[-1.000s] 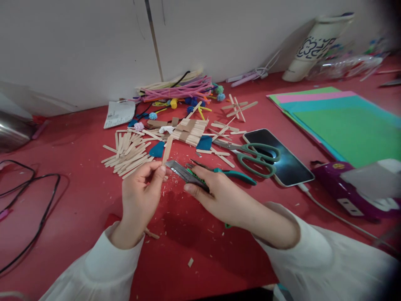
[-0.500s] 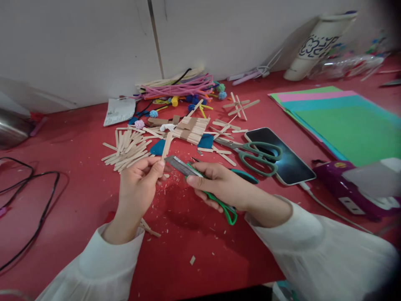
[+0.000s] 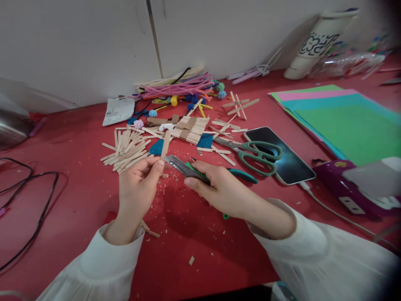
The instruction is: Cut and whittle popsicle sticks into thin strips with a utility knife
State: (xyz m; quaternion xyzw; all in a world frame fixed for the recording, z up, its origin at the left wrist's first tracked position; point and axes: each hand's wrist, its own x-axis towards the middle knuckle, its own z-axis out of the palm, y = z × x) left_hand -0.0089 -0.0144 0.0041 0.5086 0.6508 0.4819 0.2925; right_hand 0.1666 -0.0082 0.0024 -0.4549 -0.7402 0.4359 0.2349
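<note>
Between thumb and fingers, my left hand [image 3: 139, 188] pinches a wooden craft stick [image 3: 166, 145], its free end pointing away from me. My right hand [image 3: 219, 186] is wrapped round a green utility knife [image 3: 199, 171]. The grey blade points left, its tip close to the stick by my left thumb; whether they touch I cannot tell. Beyond my hands lies a raft of craft sticks [image 3: 196, 129] joined side by side. A loose heap of craft sticks [image 3: 127, 148] is to its left. Green-handled scissors [image 3: 260, 154] rest partly on a phone [image 3: 282, 159].
Small wood shavings dot the red table [image 3: 184, 234]. Pink pipe cleaners [image 3: 178, 87] lie against the wall. Coloured paper sheets [image 3: 347, 117], a purple power socket [image 3: 347, 188] and a white tumbler [image 3: 319, 46] are on the right. A black cable [image 3: 46, 209] curls at left.
My right hand has turned slightly with the utility knife, so its green end is now mostly hidden behind the hand. My left hand and the craft stick have hardly moved.
</note>
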